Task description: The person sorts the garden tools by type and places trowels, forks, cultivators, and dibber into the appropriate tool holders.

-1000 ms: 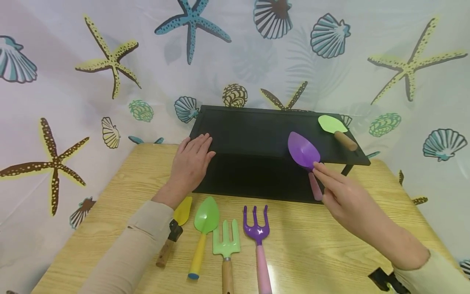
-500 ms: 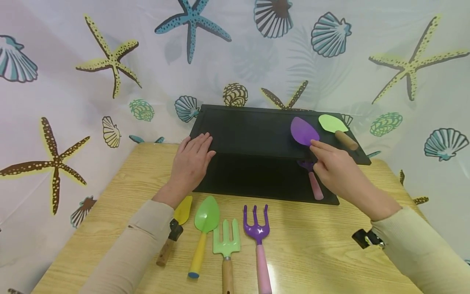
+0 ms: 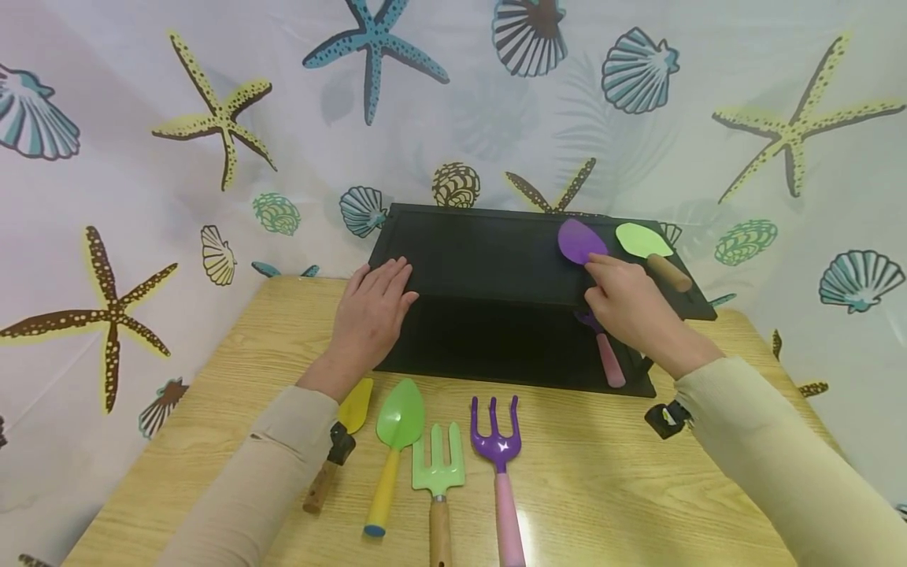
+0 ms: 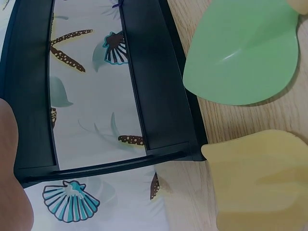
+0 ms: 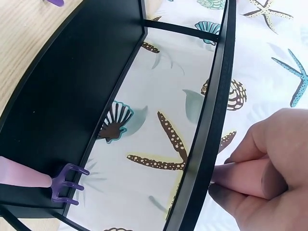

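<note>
My right hand (image 3: 631, 303) grips a purple trowel (image 3: 577, 240) over the right half of the upper tier of a black two-tier shelf (image 3: 482, 256). Its pink handle (image 5: 245, 178) is wrapped by the fingers in the right wrist view. Just right of that blade, a light green trowel (image 3: 638, 239) with a wooden handle lies on the same tier. Below, on the lower tier, sits a small purple hand rake (image 5: 65, 185) with a pink handle, partly hidden in the head view. My left hand (image 3: 372, 315) rests with extended fingers on the shelf's left end.
Along the table (image 3: 602, 488) in front of the shelf lie a yellow trowel (image 3: 357, 405), a green trowel (image 3: 400, 417) with a yellow handle, a light green fork (image 3: 438, 465) and a purple fork (image 3: 497, 445). A seashell-patterned cloth (image 3: 468, 102) hangs behind.
My right hand has carried the purple trowel up and back, from the shelf's front edge to over the upper tier. My left hand has stayed in place.
</note>
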### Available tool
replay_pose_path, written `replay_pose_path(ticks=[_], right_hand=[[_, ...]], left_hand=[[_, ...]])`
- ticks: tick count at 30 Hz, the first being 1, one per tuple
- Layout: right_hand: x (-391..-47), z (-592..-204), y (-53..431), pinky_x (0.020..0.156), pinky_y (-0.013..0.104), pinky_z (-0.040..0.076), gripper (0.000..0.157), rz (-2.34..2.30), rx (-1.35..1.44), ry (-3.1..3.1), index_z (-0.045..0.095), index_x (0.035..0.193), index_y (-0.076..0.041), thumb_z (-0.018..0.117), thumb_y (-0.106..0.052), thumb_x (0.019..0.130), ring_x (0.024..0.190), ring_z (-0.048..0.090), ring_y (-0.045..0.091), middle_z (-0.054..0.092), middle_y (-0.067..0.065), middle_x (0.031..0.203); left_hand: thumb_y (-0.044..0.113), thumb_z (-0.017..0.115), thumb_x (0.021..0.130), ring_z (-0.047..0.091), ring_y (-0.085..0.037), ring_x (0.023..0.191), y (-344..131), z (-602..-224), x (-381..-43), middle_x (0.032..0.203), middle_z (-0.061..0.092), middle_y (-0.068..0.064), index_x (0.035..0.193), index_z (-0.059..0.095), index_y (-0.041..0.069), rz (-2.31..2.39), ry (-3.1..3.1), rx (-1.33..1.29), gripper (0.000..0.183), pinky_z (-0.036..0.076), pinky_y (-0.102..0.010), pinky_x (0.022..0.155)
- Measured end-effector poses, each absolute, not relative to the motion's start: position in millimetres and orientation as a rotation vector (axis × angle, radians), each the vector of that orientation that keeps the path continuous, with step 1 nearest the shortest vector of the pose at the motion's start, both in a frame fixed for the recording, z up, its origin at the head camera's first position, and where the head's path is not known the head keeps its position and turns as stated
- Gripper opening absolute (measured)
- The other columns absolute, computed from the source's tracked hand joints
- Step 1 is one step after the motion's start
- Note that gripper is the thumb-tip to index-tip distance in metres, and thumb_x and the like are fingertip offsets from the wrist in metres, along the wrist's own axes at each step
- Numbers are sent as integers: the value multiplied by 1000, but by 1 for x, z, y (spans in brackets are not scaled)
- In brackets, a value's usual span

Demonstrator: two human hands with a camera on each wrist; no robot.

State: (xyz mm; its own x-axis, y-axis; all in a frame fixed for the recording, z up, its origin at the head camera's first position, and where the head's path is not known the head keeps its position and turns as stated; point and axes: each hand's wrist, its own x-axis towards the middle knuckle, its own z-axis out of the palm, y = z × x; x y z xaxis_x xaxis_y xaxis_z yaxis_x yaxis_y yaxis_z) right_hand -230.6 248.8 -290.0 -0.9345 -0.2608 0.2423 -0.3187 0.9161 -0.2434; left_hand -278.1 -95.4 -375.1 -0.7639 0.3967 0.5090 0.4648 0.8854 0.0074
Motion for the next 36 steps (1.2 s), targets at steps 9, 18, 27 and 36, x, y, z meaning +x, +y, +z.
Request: replay_pose_path(ticks=[9,18,27,36], right_hand=[[-250,-292,238,98,55,50,35,410,398,-2829,63,112,15,41,3,88,125,55,47,55,32,137],[-264,-298,227,109,59,40,41,429,275,-2908,58,121,18,40,-1,89,135,42,51,43,33,147],[-270,-301,222,101,57,47,37,431,203,-2896,61,114,14,42,-9,91,131,48,49,44,29,148],[-265,-299,226,119,58,27,56,430,200,-2951,44,145,5,42,-32,103,143,34,45,35,27,156]], left_hand=[[36,41,106,42,-24,144,-95,-375,-276,154,46,-8,148,45,8,-172,-2532,-628,50,24,-45,124],[36,42,106,42,-24,143,-96,-376,-277,154,46,-8,147,45,7,-176,-2516,-629,50,24,-45,124],[35,41,107,42,-24,143,-96,-375,-277,154,46,-8,147,45,8,-185,-2529,-626,49,24,-45,124],[36,39,107,41,-24,144,-95,-376,-278,155,45,-8,148,44,8,-189,-2539,-622,50,23,-45,124]])
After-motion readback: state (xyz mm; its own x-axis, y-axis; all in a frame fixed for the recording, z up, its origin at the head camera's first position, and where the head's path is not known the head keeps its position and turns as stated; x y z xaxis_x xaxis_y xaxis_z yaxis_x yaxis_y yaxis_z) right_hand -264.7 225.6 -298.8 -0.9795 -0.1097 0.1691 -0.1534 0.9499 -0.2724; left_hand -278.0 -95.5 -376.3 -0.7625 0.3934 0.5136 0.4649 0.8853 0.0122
